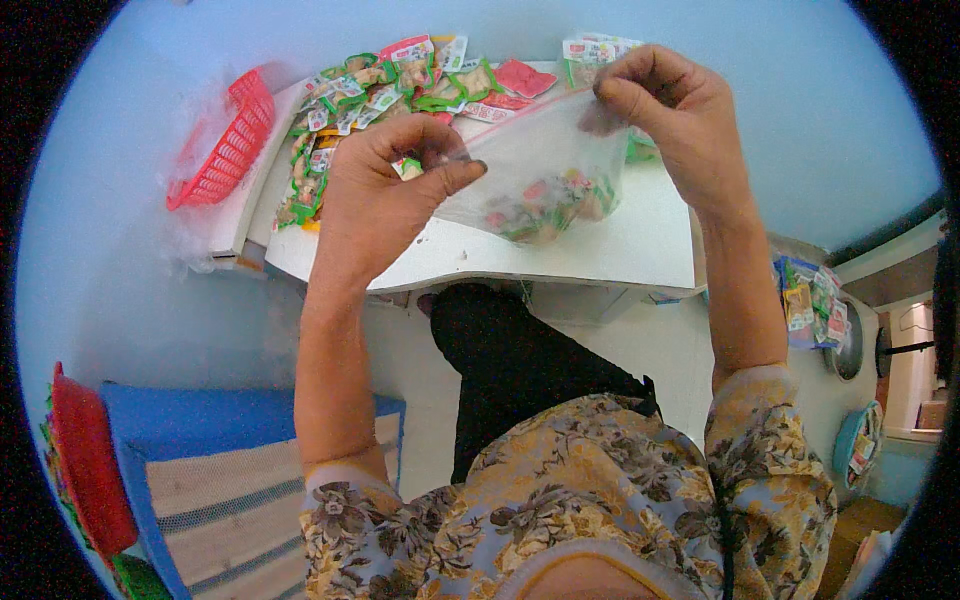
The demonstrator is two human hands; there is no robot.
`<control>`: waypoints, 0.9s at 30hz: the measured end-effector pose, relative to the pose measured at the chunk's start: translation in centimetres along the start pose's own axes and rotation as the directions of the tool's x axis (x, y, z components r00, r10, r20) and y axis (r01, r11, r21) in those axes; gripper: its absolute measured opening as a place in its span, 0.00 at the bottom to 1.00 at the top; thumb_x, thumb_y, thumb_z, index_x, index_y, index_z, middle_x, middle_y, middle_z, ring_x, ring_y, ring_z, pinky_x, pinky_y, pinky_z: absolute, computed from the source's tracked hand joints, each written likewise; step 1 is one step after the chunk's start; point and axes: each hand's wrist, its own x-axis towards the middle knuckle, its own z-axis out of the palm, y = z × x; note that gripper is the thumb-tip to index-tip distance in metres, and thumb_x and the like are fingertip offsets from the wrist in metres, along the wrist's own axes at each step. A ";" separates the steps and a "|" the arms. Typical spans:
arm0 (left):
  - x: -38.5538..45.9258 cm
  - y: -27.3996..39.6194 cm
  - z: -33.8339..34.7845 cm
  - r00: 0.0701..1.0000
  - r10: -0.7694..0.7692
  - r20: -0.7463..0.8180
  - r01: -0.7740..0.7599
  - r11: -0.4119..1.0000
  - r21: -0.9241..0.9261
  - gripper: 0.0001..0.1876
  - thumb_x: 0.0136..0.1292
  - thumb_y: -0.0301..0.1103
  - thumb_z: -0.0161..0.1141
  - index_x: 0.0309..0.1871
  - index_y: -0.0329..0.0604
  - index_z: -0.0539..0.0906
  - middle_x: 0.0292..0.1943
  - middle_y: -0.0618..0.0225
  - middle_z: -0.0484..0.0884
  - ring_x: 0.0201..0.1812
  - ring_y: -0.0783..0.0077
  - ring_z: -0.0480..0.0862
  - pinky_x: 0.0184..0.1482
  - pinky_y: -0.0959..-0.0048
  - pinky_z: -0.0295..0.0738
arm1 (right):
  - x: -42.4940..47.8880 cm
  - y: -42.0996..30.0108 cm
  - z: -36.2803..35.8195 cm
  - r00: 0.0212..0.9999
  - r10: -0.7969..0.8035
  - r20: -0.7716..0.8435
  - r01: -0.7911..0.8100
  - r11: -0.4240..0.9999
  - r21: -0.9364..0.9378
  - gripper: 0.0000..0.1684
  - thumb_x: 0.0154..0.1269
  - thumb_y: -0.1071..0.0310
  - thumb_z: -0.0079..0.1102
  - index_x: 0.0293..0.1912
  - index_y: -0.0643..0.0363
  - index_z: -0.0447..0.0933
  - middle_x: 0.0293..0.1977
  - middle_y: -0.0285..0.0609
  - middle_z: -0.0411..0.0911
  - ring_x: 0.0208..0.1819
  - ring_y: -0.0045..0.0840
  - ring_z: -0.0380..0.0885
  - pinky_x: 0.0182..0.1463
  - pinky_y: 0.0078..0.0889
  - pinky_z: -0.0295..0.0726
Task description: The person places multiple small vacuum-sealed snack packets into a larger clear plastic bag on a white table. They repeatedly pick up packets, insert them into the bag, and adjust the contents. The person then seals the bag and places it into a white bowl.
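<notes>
Between my two hands hangs a clear plastic zip bag point(551, 154) with a pink strip along its top edge. Several small food packets point(559, 202) with green and red print lie in its bottom. My left hand point(409, 180) pinches one top corner between thumb and fingers. The other top corner is held by my right hand point(667, 112), which is raised higher, so the bag's top slopes. Below the bag is the white tabletop point(480, 259). A heap of small sealed food packets point(375, 86) covers its back left part, some hidden behind my left hand.
A pink plastic basket point(232, 142) with clear plastic film stands tilted at the left. More packets point(600, 49) lie at the back right. A blue-framed mesh piece point(217, 427) and a red container point(94, 457) are at lower left. Blue containers of packets point(810, 304) stand at right.
</notes>
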 end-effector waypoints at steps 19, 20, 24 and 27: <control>-0.4 1.8 1.4 0.999 -0.007 0.038 0.002 0.990 0.144 0.11 0.49 0.29 0.75 0.26 0.40 0.80 0.20 0.73 0.72 0.23 0.83 0.70 0.24 0.77 0.63 | -3.6 2.6 -1.6 0.987 0.148 -0.066 -0.150 0.988 -0.024 0.03 0.57 0.75 0.66 0.33 0.62 0.83 0.30 0.34 0.82 0.31 0.14 0.77 0.37 0.17 0.76; -0.3 2.0 1.2 0.999 -0.013 0.048 0.006 0.988 0.156 0.12 0.49 0.30 0.75 0.25 0.40 0.80 0.20 0.72 0.72 0.22 0.82 0.70 0.24 0.76 0.63 | -3.7 2.5 -1.5 0.990 0.123 -0.072 -0.125 0.992 -0.025 0.02 0.57 0.76 0.66 0.33 0.62 0.83 0.29 0.34 0.82 0.31 0.14 0.77 0.37 0.17 0.76; -0.5 2.1 0.3 0.977 0.201 0.065 -0.211 0.908 0.361 0.14 0.48 0.35 0.75 0.25 0.38 0.78 0.21 0.65 0.73 0.22 0.71 0.72 0.24 0.70 0.66 | -3.8 2.0 -1.0 0.992 0.064 -0.112 -0.066 0.998 -0.019 0.01 0.57 0.78 0.65 0.32 0.63 0.82 0.29 0.34 0.81 0.31 0.14 0.77 0.37 0.17 0.75; -0.7 1.6 0.2 0.969 0.237 0.066 -0.242 0.864 0.442 0.16 0.49 0.37 0.74 0.26 0.38 0.77 0.22 0.62 0.74 0.23 0.64 0.74 0.26 0.67 0.68 | -4.0 1.8 -0.6 0.987 0.048 -0.153 -0.052 0.998 -0.024 0.02 0.58 0.78 0.65 0.32 0.63 0.82 0.29 0.34 0.81 0.31 0.14 0.77 0.37 0.17 0.75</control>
